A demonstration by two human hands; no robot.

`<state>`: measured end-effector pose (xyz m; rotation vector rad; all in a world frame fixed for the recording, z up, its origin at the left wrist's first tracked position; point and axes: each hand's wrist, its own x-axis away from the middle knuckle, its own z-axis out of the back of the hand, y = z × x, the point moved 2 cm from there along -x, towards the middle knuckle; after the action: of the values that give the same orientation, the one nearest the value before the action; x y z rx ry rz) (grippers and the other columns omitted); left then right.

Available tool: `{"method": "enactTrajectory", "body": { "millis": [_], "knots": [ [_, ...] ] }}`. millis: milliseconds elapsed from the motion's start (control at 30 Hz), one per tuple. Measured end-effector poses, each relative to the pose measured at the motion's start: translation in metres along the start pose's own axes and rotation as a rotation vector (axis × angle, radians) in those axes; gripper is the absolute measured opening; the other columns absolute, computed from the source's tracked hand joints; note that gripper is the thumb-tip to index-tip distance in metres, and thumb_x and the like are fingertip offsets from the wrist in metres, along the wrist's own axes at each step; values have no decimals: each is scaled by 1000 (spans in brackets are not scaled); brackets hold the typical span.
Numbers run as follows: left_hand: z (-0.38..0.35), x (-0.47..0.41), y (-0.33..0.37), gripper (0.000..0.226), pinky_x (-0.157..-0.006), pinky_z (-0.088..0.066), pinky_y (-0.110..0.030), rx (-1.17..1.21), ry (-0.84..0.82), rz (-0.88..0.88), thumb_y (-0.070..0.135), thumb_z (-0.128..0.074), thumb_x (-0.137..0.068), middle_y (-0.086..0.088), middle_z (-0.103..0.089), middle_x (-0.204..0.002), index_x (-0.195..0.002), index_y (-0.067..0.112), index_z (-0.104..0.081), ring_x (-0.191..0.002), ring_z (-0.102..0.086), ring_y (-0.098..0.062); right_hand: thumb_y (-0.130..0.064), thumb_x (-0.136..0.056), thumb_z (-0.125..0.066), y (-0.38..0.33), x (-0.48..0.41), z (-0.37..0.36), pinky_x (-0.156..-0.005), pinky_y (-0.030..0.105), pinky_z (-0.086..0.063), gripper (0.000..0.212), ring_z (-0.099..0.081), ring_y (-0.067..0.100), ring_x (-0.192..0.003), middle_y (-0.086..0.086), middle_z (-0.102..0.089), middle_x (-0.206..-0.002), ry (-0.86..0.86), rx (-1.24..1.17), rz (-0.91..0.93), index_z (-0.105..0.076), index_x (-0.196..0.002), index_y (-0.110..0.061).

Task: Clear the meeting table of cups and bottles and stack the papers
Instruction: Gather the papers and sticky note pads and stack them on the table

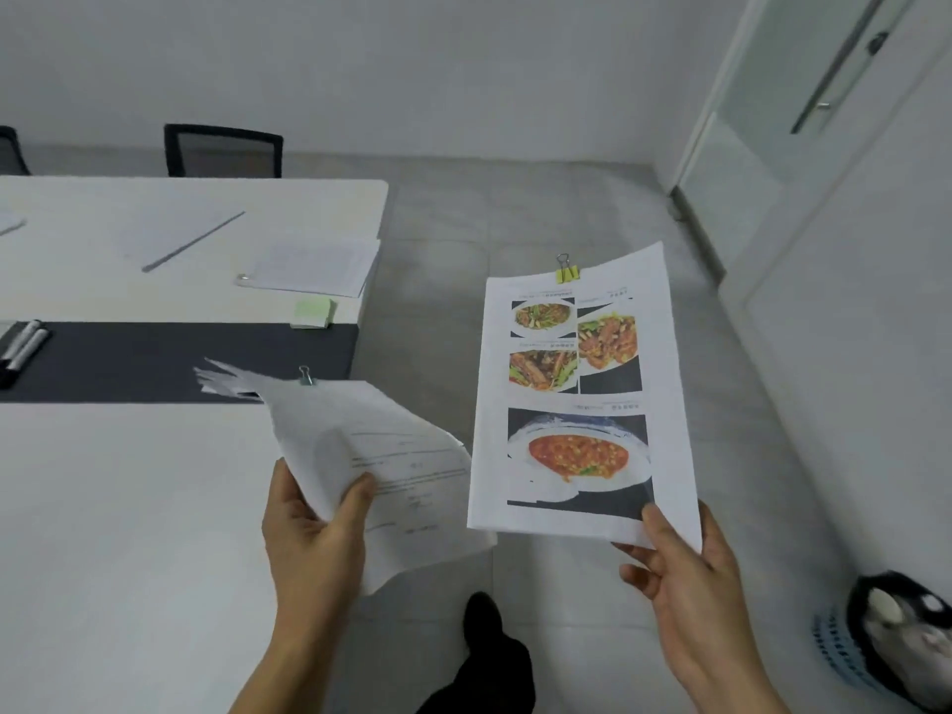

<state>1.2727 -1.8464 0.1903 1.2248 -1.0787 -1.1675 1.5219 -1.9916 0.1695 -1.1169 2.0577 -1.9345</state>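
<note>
Papers are held in both hands, off the tabletop. I note fingers of the left hand pinching a curled text bundle by its near corner. Fingers of the right hand grip the near edge of a food-photo bundle, with a yellow clip at its far end. Another paper stack lies at the tabletop's far corner, near green sticky notes.
</note>
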Motion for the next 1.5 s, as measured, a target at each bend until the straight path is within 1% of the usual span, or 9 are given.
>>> {"method": "enactTrajectory", "body": {
  "millis": [167,333,500,733,800,900,1033,1200,1500],
  "knots": [
    [-71,-98,23,46,-75,-55,-30,43,30,-13,8,-76,-86,25,-67,-98,-106,45,-57,-90,-65,0,-10,-98,-58,-48,-101,-58,-46,24,-52,23,-68,18,-68,6,-70,-106,-70,32,15,-63,-118,-21],
    [-113,-179,40,47,-79,-57,-38,84,95,-32,10,-78,-78,12,-70,-106,-108,41,-60,-99,-69,-14,-10,-98,-58,-78,-186,-114,-46,23,-52,22,-67,21,-72,6,-69,-104,-112,28,-1,-65,-114,-24],
    [-146,-251,16,48,-80,-57,-39,13,208,21,1,-73,-85,14,-68,-103,-107,40,-58,-98,-67,-15,-12,-98,-59,-77,-283,-179,-47,23,-52,22,-63,24,-76,3,-67,-101,-180,63,-96,-63,-118,-21],
    [-181,-356,16,49,-71,-50,-26,-123,523,34,-6,-69,-86,14,-67,-102,-98,40,-57,-91,-64,-9,-10,-99,-58,-76,-430,-323,-49,26,-53,21,-69,20,-72,7,-71,-104,-472,226,-273,-63,-117,-20],
    [-177,-378,21,47,-75,-51,-29,-124,665,39,-6,-70,-85,19,-68,-96,-100,37,-59,-87,-64,-3,-9,-99,-57,-82,-461,-378,-50,26,-53,20,-70,22,-76,8,-73,-104,-593,294,-295,-64,-113,-22],
    [-168,-392,19,42,-81,-50,-35,-126,865,73,-3,-73,-84,19,-66,-98,-108,28,-58,-92,-63,-13,-9,-100,-57,-81,-497,-460,-50,24,-53,19,-71,25,-83,12,-71,-111,-763,437,-292,-63,-113,-21],
    [-154,-396,13,39,-71,-52,-19,-126,1064,127,0,-75,-83,27,-67,-88,-93,33,-58,-82,-63,-2,-10,-100,-57,-61,-520,-555,-53,25,-55,19,-71,22,-81,14,-70,-115,-965,615,-287,-62,-116,-20],
    [-132,-427,-7,40,-81,-48,-34,-77,1236,173,0,-76,-83,15,-65,-98,-95,33,-58,-88,-63,-11,-10,-100,-57,-12,-538,-643,-55,25,-56,17,-66,18,-79,11,-70,-113,-1090,775,-272,-63,-111,-22],
    [-108,-500,-16,39,-75,-50,-27,-84,1318,259,4,-74,-85,15,-63,-101,-116,20,-55,-91,-63,-6,-14,-91,-59,88,-584,-696,-63,32,-59,23,-70,26,-88,8,-73,-103,-1084,1267,-364,-64,-114,-14]
  ]
}}
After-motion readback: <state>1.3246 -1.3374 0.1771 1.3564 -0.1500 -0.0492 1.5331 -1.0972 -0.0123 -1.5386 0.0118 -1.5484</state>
